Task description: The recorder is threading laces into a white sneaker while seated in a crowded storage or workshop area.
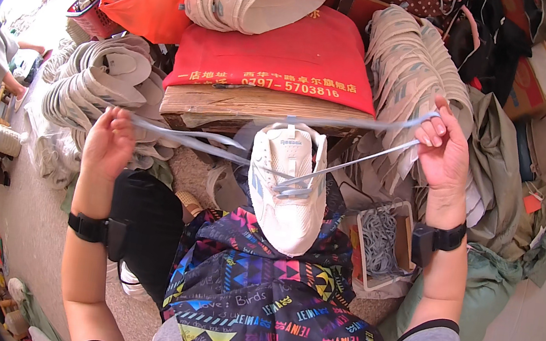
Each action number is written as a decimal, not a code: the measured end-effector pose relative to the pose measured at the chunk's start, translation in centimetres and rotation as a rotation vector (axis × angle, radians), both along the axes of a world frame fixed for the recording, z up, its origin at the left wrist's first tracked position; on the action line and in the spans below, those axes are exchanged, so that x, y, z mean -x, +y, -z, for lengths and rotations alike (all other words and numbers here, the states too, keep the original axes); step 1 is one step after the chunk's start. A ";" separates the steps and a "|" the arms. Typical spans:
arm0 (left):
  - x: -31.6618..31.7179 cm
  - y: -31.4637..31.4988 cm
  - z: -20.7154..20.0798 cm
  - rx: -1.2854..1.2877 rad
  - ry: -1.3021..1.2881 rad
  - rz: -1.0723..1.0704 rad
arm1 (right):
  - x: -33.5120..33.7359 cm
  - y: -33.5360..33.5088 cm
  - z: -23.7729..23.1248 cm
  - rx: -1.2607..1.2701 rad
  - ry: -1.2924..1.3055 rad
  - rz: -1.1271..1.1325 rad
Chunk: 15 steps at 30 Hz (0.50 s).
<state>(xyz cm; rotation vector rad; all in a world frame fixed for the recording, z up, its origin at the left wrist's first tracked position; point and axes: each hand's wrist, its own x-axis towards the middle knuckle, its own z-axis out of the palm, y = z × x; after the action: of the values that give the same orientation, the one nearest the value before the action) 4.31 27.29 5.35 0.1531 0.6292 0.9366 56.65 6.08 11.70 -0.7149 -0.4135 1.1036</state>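
A white sneaker (290, 219) with pale grey-blue trim rests on my lap, its toe pointing toward me and its tongue standing up. A light blue-grey shoelace (352, 159) passes through its lower eyelets, and its ends stretch out to both sides. At the left, my left hand (109, 142) is closed on one end of the shoelace. My right hand (445, 143), raised higher at the right, pinches the other stretch between thumb and fingers. The strands between hands and shoe look taut, and some are blurred.
Ahead stands a wooden bench (254, 108) under a red cloth (269, 57), with stacked shoe uppers (245, 0) on it. More uppers are piled at left (99, 84) and right (416, 86). A white basket (385, 247) of loose laces sits by my right forearm. People are at far left.
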 end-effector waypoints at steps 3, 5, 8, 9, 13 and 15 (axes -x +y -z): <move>8.3 2.2 4.1 -0.052 0.061 0.020 | -3.9 -2.1 2.2 0.176 -0.017 0.032; 10.2 2.0 5.0 -0.080 0.149 -0.018 | -5.6 -3.2 3.0 0.230 0.037 0.076; 10.4 1.8 4.4 0.077 0.446 -0.249 | -11.1 -6.4 2.8 0.250 0.086 0.227; 10.2 2.3 3.9 0.141 0.509 -0.423 | -13.5 -8.0 2.3 0.288 0.034 0.319; 31.3 5.8 5.8 0.073 0.304 -0.453 | -25.6 -13.4 1.2 0.405 -0.009 0.485; 36.6 6.3 3.6 -0.008 0.395 -0.570 | -30.9 -17.8 1.8 0.471 -0.173 0.717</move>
<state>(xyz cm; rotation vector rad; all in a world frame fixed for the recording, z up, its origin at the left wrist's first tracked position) -32.33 33.57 1.79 0.1711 1.0652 1.4764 87.54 -11.71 9.86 -1.2587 -0.0150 0.4511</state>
